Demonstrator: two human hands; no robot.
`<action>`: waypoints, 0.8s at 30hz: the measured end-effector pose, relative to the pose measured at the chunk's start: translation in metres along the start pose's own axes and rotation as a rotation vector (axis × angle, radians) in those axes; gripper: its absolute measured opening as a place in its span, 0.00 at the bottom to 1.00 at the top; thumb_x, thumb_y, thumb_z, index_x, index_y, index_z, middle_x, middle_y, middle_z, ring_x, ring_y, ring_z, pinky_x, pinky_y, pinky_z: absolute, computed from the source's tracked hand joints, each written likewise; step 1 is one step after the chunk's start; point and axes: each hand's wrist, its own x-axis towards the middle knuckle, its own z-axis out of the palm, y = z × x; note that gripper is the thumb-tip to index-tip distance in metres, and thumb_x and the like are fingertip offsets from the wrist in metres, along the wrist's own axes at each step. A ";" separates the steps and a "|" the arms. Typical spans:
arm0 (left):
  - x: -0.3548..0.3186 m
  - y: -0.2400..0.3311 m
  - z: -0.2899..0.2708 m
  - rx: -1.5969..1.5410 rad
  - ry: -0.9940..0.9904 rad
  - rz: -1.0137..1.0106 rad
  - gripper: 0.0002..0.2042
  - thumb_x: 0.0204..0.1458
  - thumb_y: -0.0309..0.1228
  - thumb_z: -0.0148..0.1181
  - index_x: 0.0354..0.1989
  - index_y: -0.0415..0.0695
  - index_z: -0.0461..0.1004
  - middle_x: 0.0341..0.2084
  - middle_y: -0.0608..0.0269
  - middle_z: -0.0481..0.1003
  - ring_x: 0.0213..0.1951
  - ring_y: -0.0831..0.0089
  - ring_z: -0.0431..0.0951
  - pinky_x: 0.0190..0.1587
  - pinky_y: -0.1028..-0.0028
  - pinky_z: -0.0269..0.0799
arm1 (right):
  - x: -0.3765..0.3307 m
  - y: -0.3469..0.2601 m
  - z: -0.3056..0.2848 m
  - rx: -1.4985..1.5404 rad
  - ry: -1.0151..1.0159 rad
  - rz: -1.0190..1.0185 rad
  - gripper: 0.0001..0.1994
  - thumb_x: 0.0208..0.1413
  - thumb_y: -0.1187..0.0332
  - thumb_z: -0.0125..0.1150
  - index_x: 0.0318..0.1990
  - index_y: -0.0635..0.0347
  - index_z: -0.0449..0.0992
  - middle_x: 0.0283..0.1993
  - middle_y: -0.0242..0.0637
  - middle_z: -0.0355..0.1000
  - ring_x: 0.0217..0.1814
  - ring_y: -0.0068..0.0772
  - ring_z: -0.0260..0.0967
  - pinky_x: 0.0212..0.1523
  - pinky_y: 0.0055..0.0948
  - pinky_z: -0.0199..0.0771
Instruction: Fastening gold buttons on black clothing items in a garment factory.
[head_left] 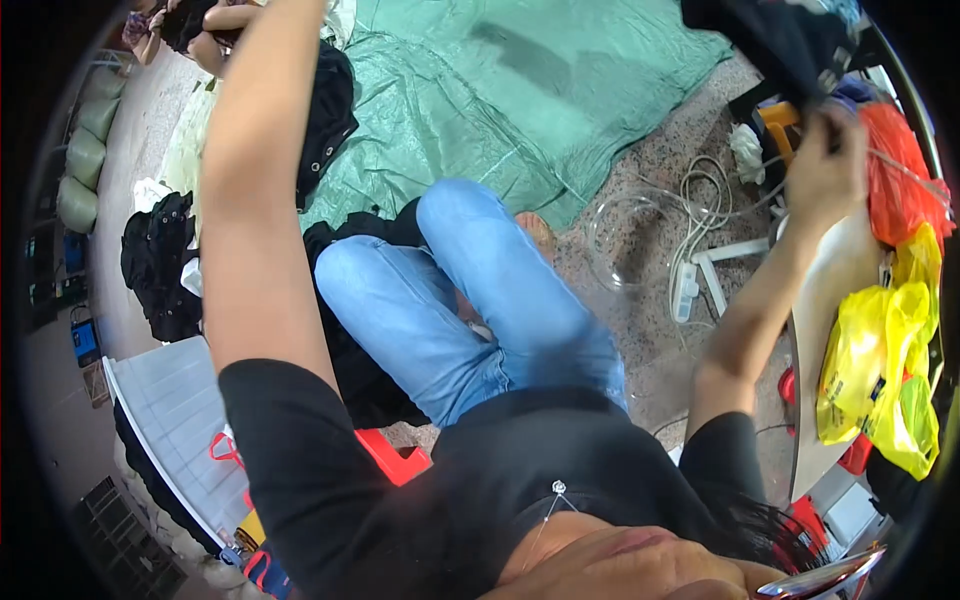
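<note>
A black garment [775, 40] is held up beyond the right edge of the green sheet [470, 120], its top cut off by the rim of the view; small metallic fittings can be made out near its lower end. It is grasped there by the right hand [828, 165], whose fingers are closed on the cloth. The left arm [255, 200] is stretched over the left side of the sheet and its hand is hidden past the upper edge of the view, so the state of that grip cannot be told. At the sheet's left border a dark cloth with metal eyelets [325, 125] is seen, partly covered by the left arm. To the right of the sheet, on the speckled floor [650, 345], a coiled pale cable [703, 190] and a white power strip [685, 292] are laid. Farther right of the sheet, a red bag [890, 165] and yellow bags [880, 350] are gathered along a pale counter [815, 455]. Well to the left of the sheet, a heap of black clothing [160, 265] and pale green sacks [85, 155] are placed. Near the sheet's upper left corner, another person [225, 18] is partly shown.
</note>
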 end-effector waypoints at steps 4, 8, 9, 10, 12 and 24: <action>-0.175 0.096 0.026 -0.475 -0.320 0.063 0.06 0.52 0.31 0.56 0.33 0.48 0.79 0.28 0.53 0.79 0.36 0.58 0.80 0.35 0.57 0.74 | -0.131 0.004 0.000 0.059 -0.481 0.021 0.09 0.50 0.80 0.61 0.39 0.57 0.76 0.40 0.40 0.76 0.40 0.43 0.77 0.41 0.33 0.77; -0.318 0.164 0.041 -0.236 -0.944 -0.073 0.10 0.52 0.29 0.55 0.37 0.57 0.82 0.50 0.66 0.76 0.63 0.59 0.64 0.66 0.41 0.51 | -0.236 0.011 0.005 0.043 -1.068 0.109 0.10 0.51 0.78 0.53 0.39 0.54 0.72 0.42 0.41 0.72 0.40 0.54 0.74 0.35 0.47 0.74; -0.357 0.181 0.053 -0.154 -1.009 -0.063 0.10 0.53 0.31 0.53 0.36 0.58 0.82 0.49 0.67 0.76 0.64 0.61 0.63 0.66 0.39 0.50 | -0.271 0.021 0.010 0.065 -1.163 0.105 0.08 0.52 0.76 0.51 0.38 0.53 0.72 0.40 0.42 0.72 0.38 0.56 0.73 0.34 0.49 0.73; -0.388 0.200 0.063 -0.069 -1.180 -0.083 0.11 0.53 0.35 0.53 0.38 0.60 0.83 0.51 0.66 0.76 0.66 0.62 0.61 0.66 0.38 0.48 | -0.306 0.031 0.013 0.098 -1.217 0.121 0.06 0.52 0.72 0.54 0.38 0.53 0.73 0.38 0.43 0.72 0.35 0.57 0.73 0.34 0.51 0.73; -0.417 0.224 0.068 -0.237 -1.472 -0.389 0.13 0.53 0.42 0.54 0.40 0.56 0.83 0.55 0.60 0.74 0.64 0.59 0.66 0.64 0.43 0.56 | -0.362 0.046 0.011 0.002 -1.596 0.208 0.08 0.51 0.61 0.60 0.36 0.52 0.77 0.35 0.45 0.77 0.41 0.54 0.76 0.41 0.51 0.75; -0.420 0.057 -0.159 -0.280 -0.632 -0.809 0.18 0.59 0.38 0.56 0.54 0.43 0.74 0.48 0.53 0.78 0.51 0.57 0.78 0.53 0.65 0.73 | -0.322 0.000 0.029 0.455 -1.361 0.613 0.17 0.64 0.57 0.56 0.38 0.65 0.80 0.23 0.36 0.77 0.25 0.24 0.71 0.30 0.29 0.71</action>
